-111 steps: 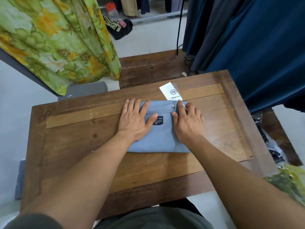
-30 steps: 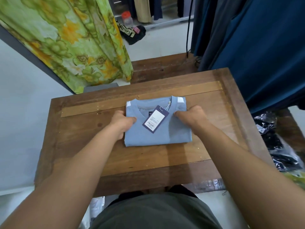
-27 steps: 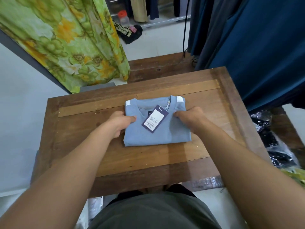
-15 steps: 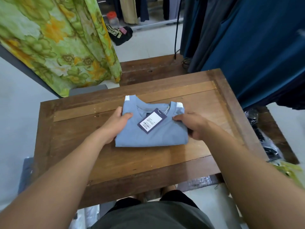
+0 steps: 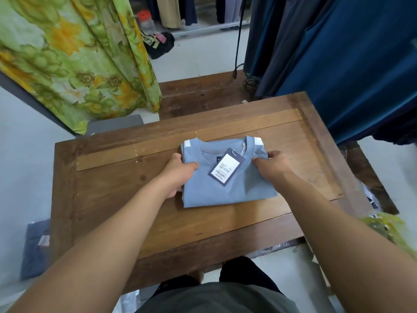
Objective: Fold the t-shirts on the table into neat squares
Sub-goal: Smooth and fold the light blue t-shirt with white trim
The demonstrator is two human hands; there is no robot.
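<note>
Left hand (image 5: 180,171) and right hand (image 5: 272,164) are gripping the folded light-blue t-shirt (image 5: 228,193) at nine and three o'clock; this square seems finished, likely needing a level lift aside.

— On the middle of the table (image 5: 112,199)?
— A folded t-shirt (image 5: 228,193), tag (image 5: 226,166) on top.
— At its sides?
— The left hand (image 5: 178,175) gripping the left edge, the right hand (image 5: 272,166) the right edge.
— Beyond the table?
— A bench (image 5: 198,93); curtain (image 5: 79,64) far left, hanging clothes (image 5: 338,64) far right.
— On the floor?
— Folded cloth (image 5: 35,249) near left, bags (image 5: 388,227) right.
</note>
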